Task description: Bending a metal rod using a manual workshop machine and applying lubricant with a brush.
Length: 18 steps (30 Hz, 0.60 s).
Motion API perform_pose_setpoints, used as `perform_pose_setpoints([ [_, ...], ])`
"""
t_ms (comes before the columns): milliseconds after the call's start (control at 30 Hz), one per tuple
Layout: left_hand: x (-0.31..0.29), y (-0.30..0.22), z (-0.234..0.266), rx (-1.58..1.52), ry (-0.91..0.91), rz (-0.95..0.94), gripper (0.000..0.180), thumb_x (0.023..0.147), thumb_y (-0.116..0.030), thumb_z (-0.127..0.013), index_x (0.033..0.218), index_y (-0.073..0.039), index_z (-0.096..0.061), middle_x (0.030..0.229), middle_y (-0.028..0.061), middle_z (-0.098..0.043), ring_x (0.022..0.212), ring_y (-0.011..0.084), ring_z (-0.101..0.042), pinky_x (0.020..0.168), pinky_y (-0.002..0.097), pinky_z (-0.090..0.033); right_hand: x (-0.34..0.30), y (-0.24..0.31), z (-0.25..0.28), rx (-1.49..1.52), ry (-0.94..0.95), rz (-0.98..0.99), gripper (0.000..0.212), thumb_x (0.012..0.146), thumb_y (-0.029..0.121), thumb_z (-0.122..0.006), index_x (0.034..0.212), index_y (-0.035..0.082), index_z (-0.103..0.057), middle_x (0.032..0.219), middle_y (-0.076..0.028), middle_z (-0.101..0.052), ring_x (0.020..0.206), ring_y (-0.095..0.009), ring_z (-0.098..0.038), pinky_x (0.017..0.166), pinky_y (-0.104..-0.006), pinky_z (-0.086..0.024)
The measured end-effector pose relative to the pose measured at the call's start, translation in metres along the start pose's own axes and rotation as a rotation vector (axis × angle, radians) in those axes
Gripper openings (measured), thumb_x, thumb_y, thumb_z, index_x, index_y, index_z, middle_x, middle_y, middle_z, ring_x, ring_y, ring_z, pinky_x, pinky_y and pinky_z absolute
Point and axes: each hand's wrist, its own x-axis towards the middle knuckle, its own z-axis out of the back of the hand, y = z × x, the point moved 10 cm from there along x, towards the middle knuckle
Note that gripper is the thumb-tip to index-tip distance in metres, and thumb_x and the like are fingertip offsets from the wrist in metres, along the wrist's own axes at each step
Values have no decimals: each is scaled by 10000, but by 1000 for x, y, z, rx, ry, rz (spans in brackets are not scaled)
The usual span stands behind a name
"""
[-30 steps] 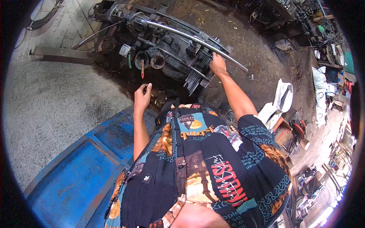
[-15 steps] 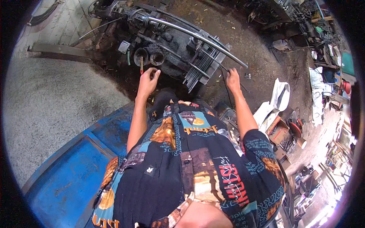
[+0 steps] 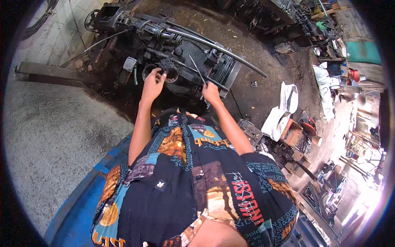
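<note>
My left hand (image 3: 153, 85) is at the near rim of two round, dark metal containers (image 3: 171, 75), its fingers curled together. Whatever those fingers hold, if anything, is hidden. In my right hand (image 3: 211, 93) is a thin dark metal rod (image 3: 196, 66), slanting up and to the left over the dark, grimy machine (image 3: 187, 72). To the right of that rod, a bundle of thin metal rods (image 3: 227, 67) rests across the machine. A long shiny bar (image 3: 222, 50) runs above the bundle.
A small whitish box (image 3: 129, 64) stands left of the containers. Blue metal sheeting (image 3: 78, 206) is at lower left, beside rough grey floor (image 3: 61, 131). White sacks (image 3: 281, 113) and a cardboard box (image 3: 293, 133) lie to the right. Cluttered shelving (image 3: 329, 45) lines the upper right.
My right hand has moved left from the right end of the rod bundle, bringing a thin rod. My left hand has moved up to the containers. The red-handled brush there is no longer visible.
</note>
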Motion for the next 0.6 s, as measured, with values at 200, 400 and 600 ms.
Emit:
perform_pose_setpoints([
  [200,-5,55,42,1,62,42,411,901,-255,-648,1201,13,-569,927,139,-657,846,207,-635,749,341,-510,40,40,-41,14,-55,-199,289,838,165,-526,896,-100,-625,933,-357,-612,947,-484,-602,846,-511,-482],
  [400,-14,81,87,-25,-23,30,365,855,-235,-701,1106,16,-614,786,102,-644,681,149,-588,643,297,-493,37,50,-64,-61,98,-338,318,805,143,-559,1026,-77,-617,1121,-329,-598,1080,-453,-579,922,-484,-477],
  [600,-19,106,97,3,51,154,441,879,-328,-674,1153,11,-603,892,107,-661,788,167,-604,725,318,-496,27,50,-55,-121,112,-349,366,800,181,-574,1033,-100,-612,1085,-331,-611,1055,-463,-590,927,-485,-474],
])
